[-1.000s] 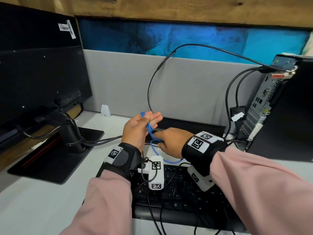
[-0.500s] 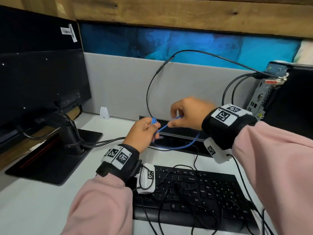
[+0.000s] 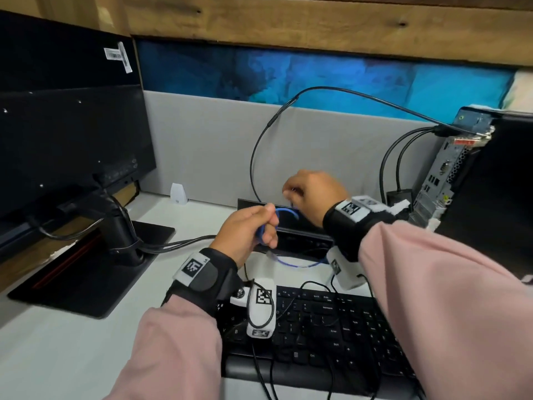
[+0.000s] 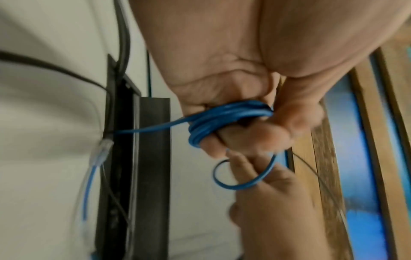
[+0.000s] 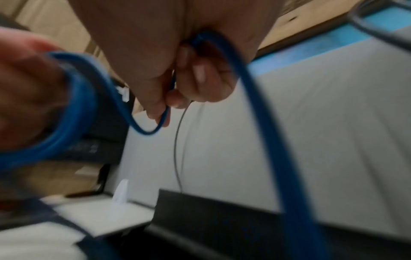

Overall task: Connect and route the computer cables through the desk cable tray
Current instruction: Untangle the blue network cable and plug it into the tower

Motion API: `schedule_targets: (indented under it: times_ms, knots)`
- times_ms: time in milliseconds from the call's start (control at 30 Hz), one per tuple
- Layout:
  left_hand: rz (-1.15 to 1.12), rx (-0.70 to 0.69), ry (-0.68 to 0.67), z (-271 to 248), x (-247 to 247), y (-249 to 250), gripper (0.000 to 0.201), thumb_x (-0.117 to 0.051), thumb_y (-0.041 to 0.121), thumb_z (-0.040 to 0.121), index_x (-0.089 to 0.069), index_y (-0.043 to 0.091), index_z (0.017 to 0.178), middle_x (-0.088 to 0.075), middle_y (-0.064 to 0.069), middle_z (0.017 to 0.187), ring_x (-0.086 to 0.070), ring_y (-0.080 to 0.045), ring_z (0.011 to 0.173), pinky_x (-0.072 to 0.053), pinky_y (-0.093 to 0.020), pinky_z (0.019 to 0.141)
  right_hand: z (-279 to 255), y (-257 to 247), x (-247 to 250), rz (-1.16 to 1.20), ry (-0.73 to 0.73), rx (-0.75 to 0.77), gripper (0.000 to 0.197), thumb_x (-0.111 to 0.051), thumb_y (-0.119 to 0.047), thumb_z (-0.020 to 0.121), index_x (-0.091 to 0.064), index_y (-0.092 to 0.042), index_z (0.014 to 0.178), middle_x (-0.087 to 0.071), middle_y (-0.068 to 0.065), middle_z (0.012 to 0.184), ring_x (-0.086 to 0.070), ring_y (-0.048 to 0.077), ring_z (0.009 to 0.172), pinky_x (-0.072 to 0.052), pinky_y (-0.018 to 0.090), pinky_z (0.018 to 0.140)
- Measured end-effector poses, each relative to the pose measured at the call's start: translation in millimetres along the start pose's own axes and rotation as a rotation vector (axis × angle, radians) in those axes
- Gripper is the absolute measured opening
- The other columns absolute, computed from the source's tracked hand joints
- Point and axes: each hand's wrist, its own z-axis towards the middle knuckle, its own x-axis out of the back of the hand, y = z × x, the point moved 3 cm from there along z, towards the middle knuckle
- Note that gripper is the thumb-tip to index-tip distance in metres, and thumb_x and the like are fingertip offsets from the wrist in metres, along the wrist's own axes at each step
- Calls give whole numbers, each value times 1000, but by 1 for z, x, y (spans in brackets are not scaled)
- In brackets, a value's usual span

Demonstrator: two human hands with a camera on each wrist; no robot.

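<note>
A thin blue network cable [image 3: 300, 265] is wound in several loops round my left hand's fingers [image 4: 249, 139]; its clear plug [image 4: 102, 151] hangs free over the desk. My left hand [image 3: 253, 229] grips the coil [image 4: 222, 119] above the black cable tray slot [image 3: 302, 241] at the desk's back edge. My right hand [image 3: 311, 194] is a little farther back and to the right, pinching a strand of the same blue cable [image 5: 165, 112] between thumb and fingertips. A loose loop [image 4: 242, 177] runs between the two hands. The strand's far part slopes away past my right palm.
A black keyboard [image 3: 331, 327] lies near me under the wrists. A monitor on its stand [image 3: 72, 145] fills the left. A desktop tower [image 3: 476, 180] stands at the right with black cables [image 3: 259, 145] arching to the tray. A grey partition [image 3: 207, 145] backs the desk.
My right hand rose from beside the left and moved back and right, drawing blue cable out. My left hand's fingers curled over the coil. The view tilted slightly.
</note>
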Motion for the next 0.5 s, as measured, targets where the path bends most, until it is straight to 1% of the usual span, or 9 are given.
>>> schedule_targets:
  times_ms: [67, 100, 167, 200, 267, 300, 333, 433, 500]
  knots:
    - [-202, 9, 58, 3, 6, 0, 35, -41, 24, 104, -53, 7, 76, -33, 4, 41, -34, -13, 38, -40, -30, 58, -11, -14, -23, -9, -107, 52, 23, -52, -32, 98, -70, -22, 105, -68, 6, 110, -63, 31, 101, -43, 31, 75]
    - [-309, 16, 79, 5, 11, 0, 36, -39, 26, 104, -52, 8, 76, -30, 6, 41, -31, -11, 37, -40, -30, 58, -16, -19, -33, 2, -138, 71, 23, -50, -32, 98, -69, -22, 104, -69, 6, 109, -63, 32, 100, -42, 31, 73]
    - [-474, 29, 99, 8, 22, 0, 37, -36, 30, 104, -51, 11, 76, -28, 8, 40, -30, -8, 35, -43, -27, 55, -23, -24, -49, 1, -149, 103, 23, -46, -32, 99, -66, -21, 100, -69, 4, 106, -63, 30, 97, -43, 32, 72]
    - [-525, 30, 105, 9, 28, 1, 38, -36, 31, 104, -50, 12, 76, -28, 9, 40, -30, -8, 35, -45, -26, 53, -26, -24, -55, 13, -140, 106, 23, -44, -33, 100, -63, -21, 94, -68, 3, 101, -62, 29, 95, -42, 33, 71]
    - [-580, 29, 110, 8, 36, 2, 39, -36, 33, 104, -50, 14, 74, -28, 9, 40, -30, -8, 35, -46, -25, 54, -30, -18, -60, 68, -120, 86, 29, -38, -40, 103, -52, -25, 82, -61, 0, 88, -59, 27, 88, -38, 33, 69]
    - [-596, 27, 116, 8, 40, 2, 39, -36, 33, 105, -50, 15, 74, -28, 9, 40, -30, -8, 35, -46, -24, 54, -32, -14, -59, 96, -110, 77, 32, -34, -44, 104, -47, -27, 80, -56, -3, 84, -56, 25, 84, -38, 33, 70]
    - [-610, 27, 126, 8, 43, 1, 39, -36, 33, 105, -50, 15, 73, -29, 9, 41, -30, -8, 36, -46, -24, 55, -35, -11, -57, 120, -94, 78, 36, -30, -48, 104, -45, -26, 79, -53, -6, 82, -53, 23, 81, -39, 33, 70]
    - [-637, 33, 155, 8, 47, 0, 40, -35, 33, 105, -51, 15, 73, -29, 8, 41, -30, -8, 35, -47, -23, 54, -39, -4, -49, 114, -45, 124, 48, -27, -60, 99, -50, -23, 79, -51, -8, 78, -50, 18, 72, -43, 33, 66]
    - [-625, 39, 167, 9, 47, 0, 40, -35, 33, 105, -50, 15, 73, -29, 8, 41, -30, -8, 35, -46, -23, 56, -38, -5, -48, 62, -47, 126, 53, -29, -64, 97, -51, -22, 74, -48, -7, 71, -49, 18, 68, -42, 33, 61]
